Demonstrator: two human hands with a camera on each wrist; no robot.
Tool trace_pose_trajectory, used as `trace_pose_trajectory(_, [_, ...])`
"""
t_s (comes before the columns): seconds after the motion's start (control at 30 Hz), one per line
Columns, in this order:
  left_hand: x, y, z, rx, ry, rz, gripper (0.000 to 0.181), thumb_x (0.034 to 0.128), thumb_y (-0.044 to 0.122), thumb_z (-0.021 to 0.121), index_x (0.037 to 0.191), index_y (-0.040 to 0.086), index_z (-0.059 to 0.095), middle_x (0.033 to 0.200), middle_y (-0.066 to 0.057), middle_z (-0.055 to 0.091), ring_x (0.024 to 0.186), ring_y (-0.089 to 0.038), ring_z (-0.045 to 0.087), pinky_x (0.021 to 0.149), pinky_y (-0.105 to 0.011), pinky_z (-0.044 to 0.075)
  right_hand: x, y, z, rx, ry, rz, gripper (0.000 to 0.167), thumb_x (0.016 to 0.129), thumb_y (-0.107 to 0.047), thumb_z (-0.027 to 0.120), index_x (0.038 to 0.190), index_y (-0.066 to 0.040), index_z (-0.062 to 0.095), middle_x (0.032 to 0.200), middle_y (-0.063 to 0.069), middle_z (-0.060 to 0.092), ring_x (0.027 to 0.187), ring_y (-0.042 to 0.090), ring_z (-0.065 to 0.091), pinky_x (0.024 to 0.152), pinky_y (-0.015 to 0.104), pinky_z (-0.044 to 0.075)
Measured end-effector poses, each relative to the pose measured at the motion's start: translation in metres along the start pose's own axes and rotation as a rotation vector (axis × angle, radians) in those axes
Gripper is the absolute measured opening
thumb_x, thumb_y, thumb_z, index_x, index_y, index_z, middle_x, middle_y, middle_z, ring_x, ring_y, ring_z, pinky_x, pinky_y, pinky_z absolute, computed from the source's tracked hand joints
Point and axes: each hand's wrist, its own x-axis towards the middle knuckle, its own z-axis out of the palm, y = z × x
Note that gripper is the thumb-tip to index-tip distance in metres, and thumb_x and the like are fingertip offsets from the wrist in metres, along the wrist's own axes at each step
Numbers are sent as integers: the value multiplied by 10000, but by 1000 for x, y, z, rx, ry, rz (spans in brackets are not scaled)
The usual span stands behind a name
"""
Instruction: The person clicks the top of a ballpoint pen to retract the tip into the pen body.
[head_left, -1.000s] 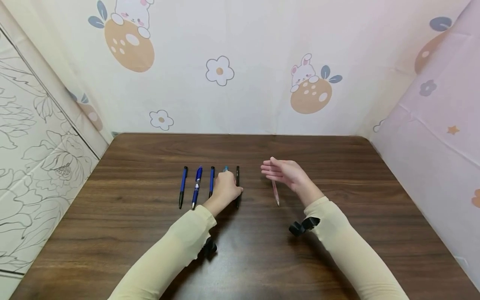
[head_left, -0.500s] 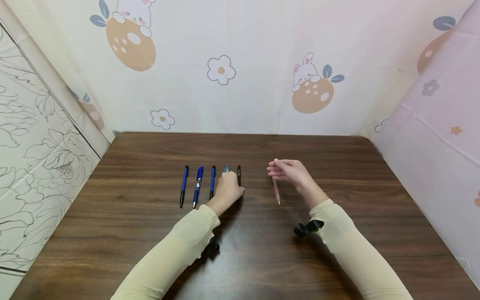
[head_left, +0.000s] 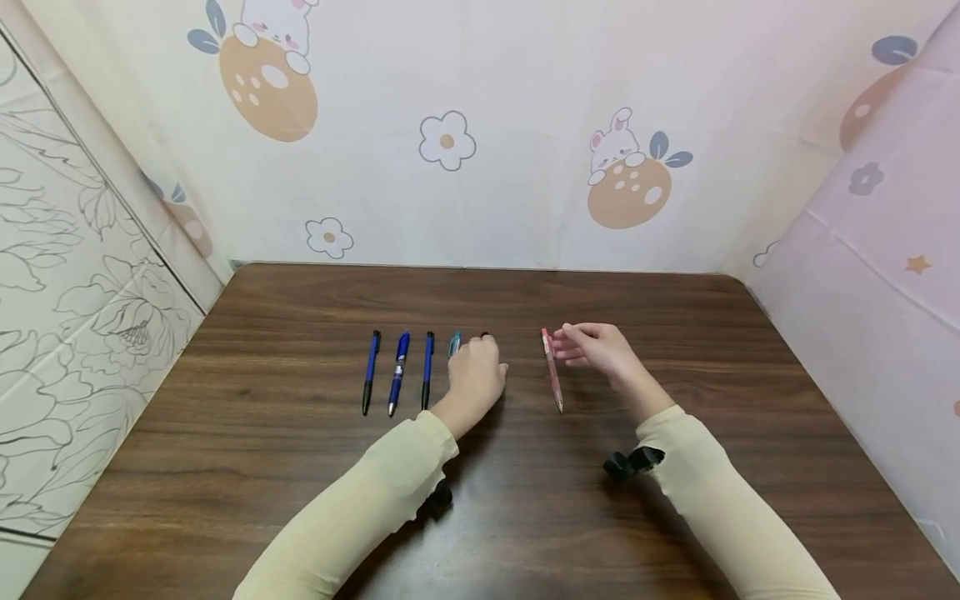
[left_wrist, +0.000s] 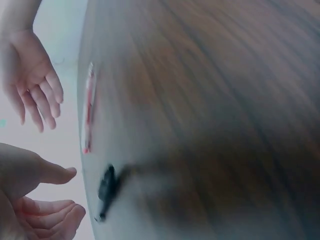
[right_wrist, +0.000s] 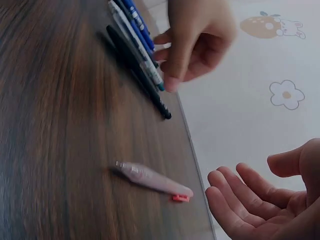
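Note:
My left hand point(head_left: 476, 377) hovers over the black pen point(right_wrist: 141, 75), hiding most of it in the head view. In the left wrist view its thumb and loosely bent fingers stand apart with nothing between them. The teal-ended clear pen point(head_left: 453, 343) lies just to its left, partly covered. My right hand point(head_left: 600, 354) is beside the pink pen point(head_left: 552, 371), palm turned inward and fingers relaxed. The right wrist view shows a gap between those fingers and the pen, which lies on the table.
Left of the teal-ended pen, a black-tipped blue pen point(head_left: 428, 371), a patterned blue pen point(head_left: 399, 372) and another black-tipped blue pen point(head_left: 371, 372) lie in a row on the wooden table point(head_left: 525, 500). A printed curtain point(head_left: 517, 192) hangs behind the table's far edge.
My left hand has shifted right from the teal-ended pen to over the black pen. My right hand has moved right, uncovering the pink pen's upper end.

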Motion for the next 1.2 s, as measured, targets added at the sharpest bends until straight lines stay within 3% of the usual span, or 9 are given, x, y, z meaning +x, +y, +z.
trace_pose_trajectory(0.23, [13, 26, 10, -57, -53, 42, 291, 904, 344, 662, 983, 65, 646, 915, -76, 701, 813, -214, 697, 639, -343, 586, -5, 6, -7, -183, 71, -27, 468, 1015, -328, 465, 1226, 69, 594, 1200, 257, 646, 898, 171, 723, 839, 319, 601])
trace_pose_trajectory(0.33, [19, 37, 16, -104, -75, 51, 270, 893, 346, 668, 928, 79, 646, 862, -58, 699, 750, -181, 681, 576, -318, 554, -7, 10, -10, -269, 95, -32, 474, 1012, -360, 463, 1212, 43, 613, 1196, 232, 659, 948, 244, 720, 823, 323, 604])
trace_pose_trajectory(0.53, [24, 54, 26, -202, -113, 47, 285, 863, 298, 698, 681, 146, 539, 642, 36, 553, 566, -90, 508, 444, -239, 396, -10, 15, -16, -356, 133, -53, 460, 1004, -369, 475, 1182, 22, 638, 1167, 213, 677, 959, 298, 716, 800, 368, 608])
trace_pose_trajectory(0.63, [24, 61, 28, -239, -133, 30, 295, 869, 268, 699, 654, 136, 547, 608, 36, 517, 533, -87, 470, 422, -221, 370, -10, 16, -18, -391, 140, -48, 458, 1003, -378, 475, 1179, 9, 644, 1162, 205, 682, 969, 306, 713, 773, 348, 609])
trace_pose_trajectory(0.87, [25, 74, 34, -111, -130, -6, 216, 879, 333, 685, 868, 117, 700, 748, 3, 678, 641, -120, 635, 473, -252, 486, -11, 19, -22, -497, 155, -47, 456, 1003, -390, 466, 1173, -13, 659, 1113, 191, 706, 953, 297, 712, 636, 203, 520])
trace_pose_trajectory(1.07, [26, 79, 38, 8, -97, -34, 160, 852, 316, 684, 827, 158, 685, 811, 3, 712, 688, -142, 679, 532, -290, 542, -11, 24, -23, -598, 216, -91, 421, 996, -372, 484, 1133, -23, 677, 944, 168, 741, 865, 273, 688, 666, 242, 466])
trace_pose_trajectory(1.2, [26, 78, 38, -17, -110, -39, 118, 847, 259, 681, 813, 146, 690, 803, -7, 713, 654, -136, 662, 506, -289, 527, -9, 27, -23, -616, 242, -118, 371, 988, -319, 513, 1097, -9, 686, 864, 159, 739, 803, 257, 663, 645, 252, 455])
